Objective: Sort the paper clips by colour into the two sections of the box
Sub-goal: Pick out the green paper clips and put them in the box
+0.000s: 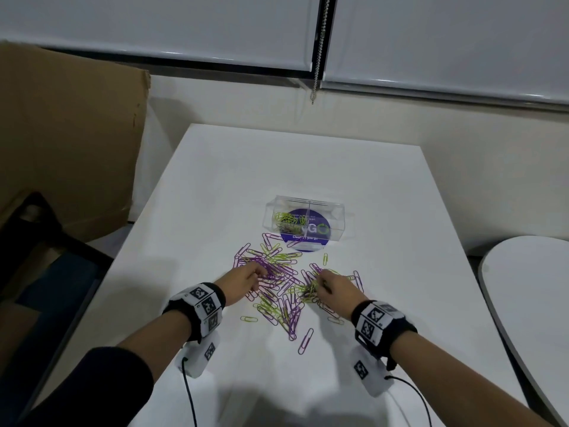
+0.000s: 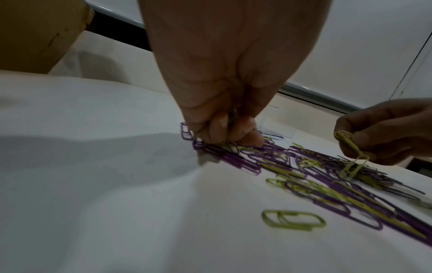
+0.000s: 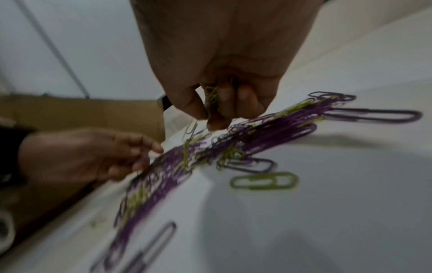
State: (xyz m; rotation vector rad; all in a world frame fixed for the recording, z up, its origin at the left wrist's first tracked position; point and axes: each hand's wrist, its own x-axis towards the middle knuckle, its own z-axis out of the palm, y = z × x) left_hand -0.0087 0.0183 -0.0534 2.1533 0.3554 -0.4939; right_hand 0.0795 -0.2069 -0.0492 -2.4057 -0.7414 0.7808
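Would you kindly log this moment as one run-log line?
left hand: gathering purple clips | right hand: pinching green clips | box: green in left section

Head view: looks forward and down from above the white table (image 1: 308, 167), taking in both forearms and the clear box (image 1: 304, 221) beyond the fingertips. Left wrist view: sits low behind the left hand (image 2: 224, 92), close to it, facing along the fingers. Right wrist view: the same behind the right hand (image 3: 224, 64), blurred. All three share the paper clip pile (image 1: 283, 285); each wrist view also catches the opposite hand.
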